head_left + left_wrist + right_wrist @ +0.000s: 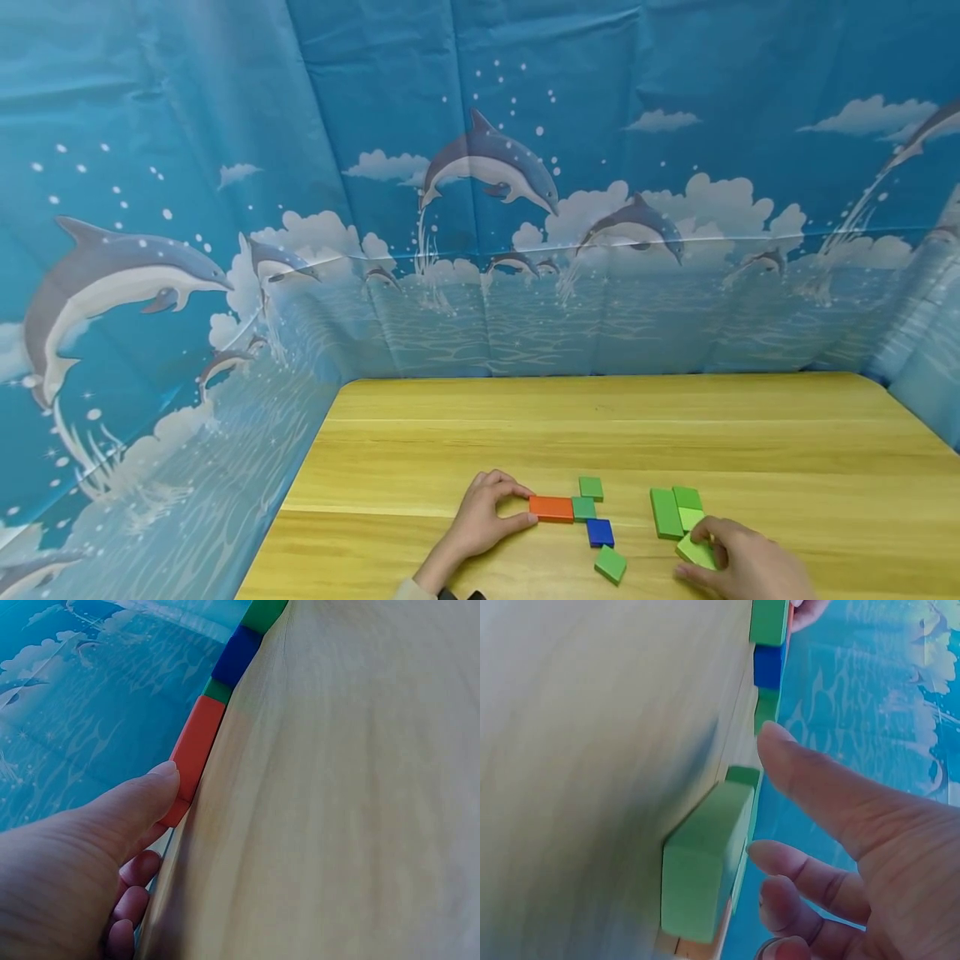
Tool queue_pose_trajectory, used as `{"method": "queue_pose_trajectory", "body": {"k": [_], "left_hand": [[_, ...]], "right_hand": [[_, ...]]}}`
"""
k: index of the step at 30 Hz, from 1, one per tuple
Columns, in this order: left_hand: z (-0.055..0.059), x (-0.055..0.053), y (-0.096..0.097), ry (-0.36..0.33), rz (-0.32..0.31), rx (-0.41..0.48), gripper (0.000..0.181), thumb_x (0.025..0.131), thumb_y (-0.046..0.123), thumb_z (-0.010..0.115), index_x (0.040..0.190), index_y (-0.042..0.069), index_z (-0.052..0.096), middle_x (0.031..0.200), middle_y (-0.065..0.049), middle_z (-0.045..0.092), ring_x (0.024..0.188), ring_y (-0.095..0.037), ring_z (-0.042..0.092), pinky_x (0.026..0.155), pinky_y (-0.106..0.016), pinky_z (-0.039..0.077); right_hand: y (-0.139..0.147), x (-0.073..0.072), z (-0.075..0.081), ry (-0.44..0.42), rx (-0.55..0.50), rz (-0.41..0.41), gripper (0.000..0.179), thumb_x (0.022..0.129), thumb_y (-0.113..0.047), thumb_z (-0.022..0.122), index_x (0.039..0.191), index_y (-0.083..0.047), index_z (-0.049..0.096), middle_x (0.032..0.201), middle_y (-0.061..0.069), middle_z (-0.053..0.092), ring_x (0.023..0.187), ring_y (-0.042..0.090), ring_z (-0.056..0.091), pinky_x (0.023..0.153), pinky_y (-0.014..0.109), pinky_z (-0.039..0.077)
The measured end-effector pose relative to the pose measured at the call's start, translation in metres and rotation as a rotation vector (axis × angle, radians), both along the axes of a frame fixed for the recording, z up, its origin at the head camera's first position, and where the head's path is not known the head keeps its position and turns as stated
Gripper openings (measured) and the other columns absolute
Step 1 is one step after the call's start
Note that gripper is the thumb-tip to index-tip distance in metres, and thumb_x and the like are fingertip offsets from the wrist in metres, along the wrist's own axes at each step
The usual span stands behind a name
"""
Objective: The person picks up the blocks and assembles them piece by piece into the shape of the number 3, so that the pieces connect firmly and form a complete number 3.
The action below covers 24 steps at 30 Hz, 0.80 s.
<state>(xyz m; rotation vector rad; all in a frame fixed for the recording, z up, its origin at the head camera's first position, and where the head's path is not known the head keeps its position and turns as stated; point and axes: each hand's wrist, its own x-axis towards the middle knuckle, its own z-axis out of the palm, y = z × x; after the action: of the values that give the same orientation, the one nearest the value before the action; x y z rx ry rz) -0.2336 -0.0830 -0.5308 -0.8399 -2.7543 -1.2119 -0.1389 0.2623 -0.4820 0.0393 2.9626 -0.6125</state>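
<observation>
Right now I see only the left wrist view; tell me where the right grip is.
Observer: The right grip is close to a light green rectangular block on the yellow wood-grained table.
Operator: Tell me whether its thumb touches that block.
Observer: It doesn't; the right wrist view shows the thumb apart from it.
Operator: Name what lies just beyond that block, toward the left.
Observer: A darker green rectangular block.

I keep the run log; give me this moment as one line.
left hand: pinches red block; right hand: at front lime block, grip unclear; blue block: on table
</observation>
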Motion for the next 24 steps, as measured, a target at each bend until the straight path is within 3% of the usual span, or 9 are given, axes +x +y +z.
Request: {"method": "queue_pose_trajectory", "body": {"k": [8, 24], "left_hand": [[-0.001, 0.001, 0.002, -0.004, -0.004, 0.002, 0.033, 0.083, 0.052, 0.067, 0.107, 0.03, 0.07, 0.103, 0.017, 0.052, 0.097, -0.008, 0.043, 0.084, -0.032, 0.038], [-0.003, 0.003, 0.003, 0.017, 0.001, -0.005, 0.034, 0.083, 0.052, 0.067, 0.107, 0.029, 0.07, 0.103, 0.017, 0.052, 0.097, -0.007, 0.043, 0.084, -0.032, 0.038]], "right_hand": [[0.015, -0.002, -0.006, -0.101, 0.0, -0.012, 0.062, 0.061, -0.069, 0.072, 0.094, -0.019, 0.059, 0.066, -0.001, 0.043, 0.052, 0.016, 0.037, 0.05, 0.03, 0.025], [0.027, 0.004, -0.018, -0.098, 0.008, -0.015, 0.054, 0.068, -0.066, 0.071, 0.092, -0.019, 0.06, 0.065, -0.002, 0.043, 0.052, 0.015, 0.037, 0.05, 0.03, 0.025]]}}
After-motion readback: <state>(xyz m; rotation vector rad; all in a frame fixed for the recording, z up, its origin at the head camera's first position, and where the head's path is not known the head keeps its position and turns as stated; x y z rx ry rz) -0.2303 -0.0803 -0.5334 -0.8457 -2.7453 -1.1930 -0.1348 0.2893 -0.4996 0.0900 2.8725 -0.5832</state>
